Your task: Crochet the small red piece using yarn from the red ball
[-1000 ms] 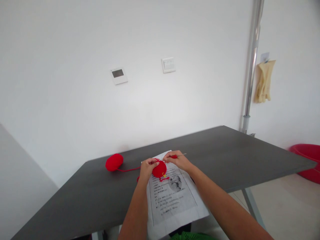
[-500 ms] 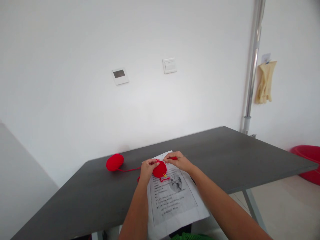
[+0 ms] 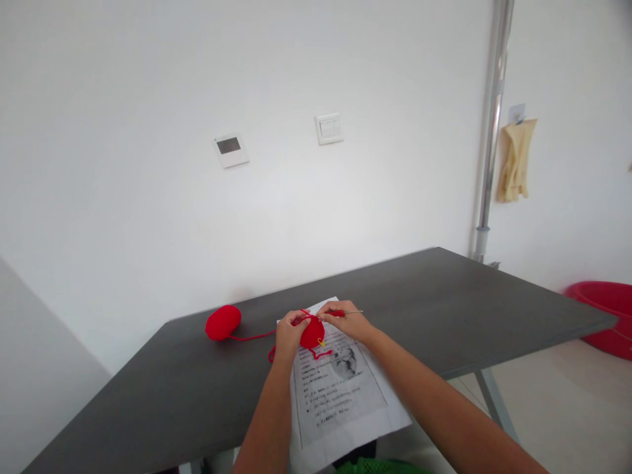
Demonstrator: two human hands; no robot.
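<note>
A round red crochet piece (image 3: 312, 334) is pinched at its upper left edge by my left hand (image 3: 290, 334). A yellow stitch marker (image 3: 322, 342) hangs at its lower right, above a short red yarn tail. My right hand (image 3: 347, 318) is closed around a crochet hook (image 3: 338, 313) with a red grip; its metal shaft sticks out to the right. The hook's other end meets the work's top edge, hidden by my fingers. From my left hand a strand runs left to a red ball of yarn (image 3: 223, 322).
Under my hands a printed sheet (image 3: 345, 408) lies on the dark grey table (image 3: 419, 296) and hangs over its front edge. A red basin (image 3: 602, 309) is on the floor at right. Pale gloves (image 3: 516, 161) hang on the wall beside a metal pole (image 3: 494, 131).
The whole view has shifted slightly left. Near my left fingers, the red strand above the work is raised a little higher. Both hands keep their hold.
</note>
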